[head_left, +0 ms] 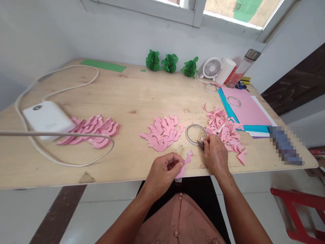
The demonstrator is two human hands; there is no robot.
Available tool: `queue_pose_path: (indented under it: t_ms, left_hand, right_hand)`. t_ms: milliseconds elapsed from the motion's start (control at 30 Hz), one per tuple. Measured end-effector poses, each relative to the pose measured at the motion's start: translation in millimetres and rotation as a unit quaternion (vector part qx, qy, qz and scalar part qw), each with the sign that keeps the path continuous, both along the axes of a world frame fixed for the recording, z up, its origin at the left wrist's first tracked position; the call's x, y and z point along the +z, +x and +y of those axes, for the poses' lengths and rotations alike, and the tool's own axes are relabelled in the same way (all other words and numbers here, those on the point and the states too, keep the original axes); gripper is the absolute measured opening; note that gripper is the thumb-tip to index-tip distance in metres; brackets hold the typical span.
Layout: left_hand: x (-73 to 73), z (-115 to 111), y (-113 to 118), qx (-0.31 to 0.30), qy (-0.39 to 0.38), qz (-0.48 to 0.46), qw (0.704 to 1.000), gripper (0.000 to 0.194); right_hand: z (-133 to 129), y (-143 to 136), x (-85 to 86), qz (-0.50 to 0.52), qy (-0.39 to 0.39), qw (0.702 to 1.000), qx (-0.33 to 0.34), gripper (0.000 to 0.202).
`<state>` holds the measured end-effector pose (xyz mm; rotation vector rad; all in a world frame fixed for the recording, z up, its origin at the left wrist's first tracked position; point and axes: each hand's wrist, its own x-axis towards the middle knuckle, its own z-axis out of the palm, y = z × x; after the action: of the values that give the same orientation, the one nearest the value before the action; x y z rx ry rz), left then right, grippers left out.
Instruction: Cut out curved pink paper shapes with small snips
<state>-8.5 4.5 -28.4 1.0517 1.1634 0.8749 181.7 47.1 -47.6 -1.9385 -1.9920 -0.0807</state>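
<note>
My left hand (pixel 167 171) pinches a curved pink paper cutout (pixel 188 157) near the table's front edge. A small pale strip shows on the cutout's upper end. My right hand (pixel 215 152) is closed on what look like small dark scissors (pixel 200 145), mostly hidden by the fingers. Their dark end reaches the near rim of a roll of tape (pixel 187 135) lying flat. Beyond my left hand lies a pile of curved pink cutouts (pixel 162 132). Pink paper scraps (pixel 224 127) are heaped just past my right hand.
More pink cutouts (pixel 101 130) lie by a white power bank (pixel 48 118) with a looping cable (pixel 81 165). Three green paper figures (pixel 170 63) stand at the back beside a small fan (pixel 212 68) and a bottle (pixel 241 69). Coloured sheets (pixel 254 112) lie right.
</note>
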Motion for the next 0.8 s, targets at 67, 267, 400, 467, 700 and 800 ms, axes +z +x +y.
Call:
queue_pose_path:
  t_ms: [67, 267, 400, 467, 700, 800]
  left_hand:
    - [-0.7, 0.3, -0.3, 0.0, 0.002, 0.002, 1.0, 0.011]
    - [-3.0, -0.1, -0.9, -0.005, 0.011, 0.004, 1.0, 0.012]
    - [-2.4, -0.6, -0.1, -0.002, 0.008, 0.001, 1.0, 0.011]
    - [-1.9, -0.5, 0.1, -0.001, 0.007, -0.001, 1.0, 0.011]
    - [-2.6, -1.0, -0.5, 0.002, 0.007, -0.005, 1.0, 0.011]
    - [-3.7, -1.0, -0.6, 0.002, 0.006, -0.009, 1.0, 0.011]
  right_hand:
    - [-0.1, 0.0, 0.3, 0.005, 0.0, 1.0, 0.001, 0.012]
    - [0.1, 0.1, 0.0, 0.014, 0.01, 1.0, 0.0, 0.012]
    - [-0.3, 0.4, -1.2, 0.018, 0.024, 1.0, 0.003, 0.011]
    - [-0.7, 0.5, -1.7, 0.019, 0.03, 0.999, 0.004, 0.011]
    - [-2.3, 0.1, -1.1, 0.041, 0.043, 0.998, 0.001, 0.007]
    - [-3.0, -0.3, -0.3, 0.053, 0.047, 0.997, -0.01, 0.007]
